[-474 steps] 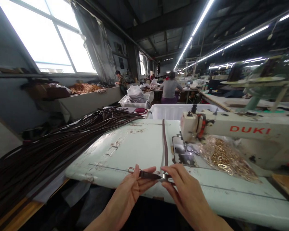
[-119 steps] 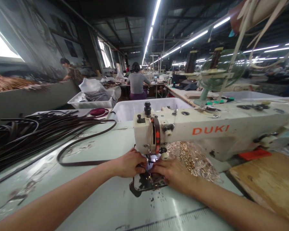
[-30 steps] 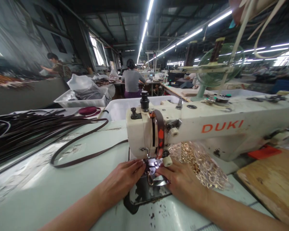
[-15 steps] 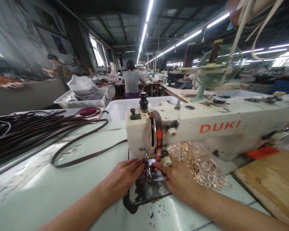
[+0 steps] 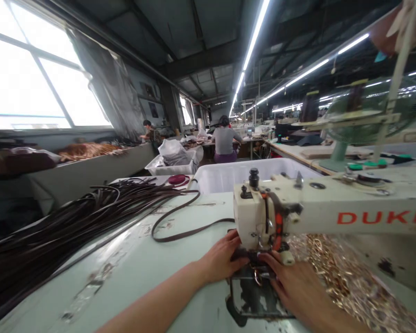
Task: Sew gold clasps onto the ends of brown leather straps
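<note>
Head view: dark strap (image 5: 241, 253) lies crosswise under the sewing machine's head, at the needle area; needle itself too blurred to make out. Gold-toned clasp (image 5: 257, 277) hangs just on the near side of it, over the worn plate (image 5: 251, 300).

Left hand (image 5: 223, 259) at the strap's left, thumb and fingers closed around it. Right hand (image 5: 294, 282) just right of the clasp, forefinger reaching in to the strap; cannot tell whether it grips or merely steadies, the palm side being hidden. Hands near each other, not touching; only a short stretch of work between.

Handling, as judged: strap wants to sit flat and square between both sets of fingertips, light even tension, no tugging against the foot. Clasp best left on the near side, metal clear of the needle line. Fingertips lie close in; safer flanking the foot than beneath it.

Outward: strap loop (image 5: 173, 238) curves over the table (image 5: 131, 291) to the left and runs behind the sewing machine (image 5: 319, 203); slack there should help prevent drag. Bag of metal rings (image 5: 336, 268) right, beneath the arm. Strap bundle (image 5: 72, 226) left. Maroon roll (image 5: 177, 179) and white tub (image 5: 213, 178) far side. Seated co-worker (image 5: 224, 143) beyond.
</note>
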Demonstrator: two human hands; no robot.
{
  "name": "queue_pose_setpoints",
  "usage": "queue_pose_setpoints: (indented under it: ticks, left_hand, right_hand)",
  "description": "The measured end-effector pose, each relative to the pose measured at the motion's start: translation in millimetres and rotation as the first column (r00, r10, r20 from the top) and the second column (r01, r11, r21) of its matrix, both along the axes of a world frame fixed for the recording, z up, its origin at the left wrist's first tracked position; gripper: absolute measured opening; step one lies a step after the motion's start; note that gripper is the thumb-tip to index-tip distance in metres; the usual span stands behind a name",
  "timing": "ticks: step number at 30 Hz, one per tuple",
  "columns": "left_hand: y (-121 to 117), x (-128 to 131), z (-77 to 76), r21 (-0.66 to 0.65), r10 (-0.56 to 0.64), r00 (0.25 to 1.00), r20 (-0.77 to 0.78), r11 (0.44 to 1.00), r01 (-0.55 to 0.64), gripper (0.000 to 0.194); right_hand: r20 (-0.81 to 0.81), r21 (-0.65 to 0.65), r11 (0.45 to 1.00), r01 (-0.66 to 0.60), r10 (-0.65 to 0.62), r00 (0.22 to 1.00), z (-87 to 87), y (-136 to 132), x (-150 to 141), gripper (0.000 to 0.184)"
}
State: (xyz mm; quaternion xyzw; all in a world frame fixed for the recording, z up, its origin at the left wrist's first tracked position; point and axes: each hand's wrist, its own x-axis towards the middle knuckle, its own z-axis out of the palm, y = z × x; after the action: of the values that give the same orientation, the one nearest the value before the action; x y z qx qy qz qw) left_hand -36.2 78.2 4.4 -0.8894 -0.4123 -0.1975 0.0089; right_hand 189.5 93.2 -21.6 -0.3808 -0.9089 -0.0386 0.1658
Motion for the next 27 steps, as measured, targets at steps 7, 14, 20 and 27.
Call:
queue_pose_setpoints:
  ticks: [7, 14, 20, 27]
  left_hand:
    - [-1, 2, 5.1, 0.069, -0.104, 0.988, -0.110, 0.991, 0.112, 0.029]
    - [-2, 2, 1.3, 0.164, -0.025, 0.986, -0.167, 0.985, 0.052, 0.014]
    - [-9, 8, 8.5, 0.129, 0.018, 0.983, -0.181, 0.992, 0.006, 0.016]
    - [-22, 2, 2.5, -0.047, 0.145, 0.989, -0.032, 0.988, -0.147, 0.017]
  right_hand:
    - [-0.159, -0.093, 0.966, -0.243, 0.226, 0.961, -5.4, -11, 4, 0.038]
    - [0.014, 0.380, 0.867, -0.322, 0.343, 0.939, -18.2, -9, 2, 0.052]
    - [-0.051, 0.279, 0.926, -0.253, 0.278, 0.959, -3.0, -5, 5, 0.057]
    - [-0.229, -0.209, 0.978, 0.000, -0.049, 0.972, 18.6, 14, 16, 0.011]
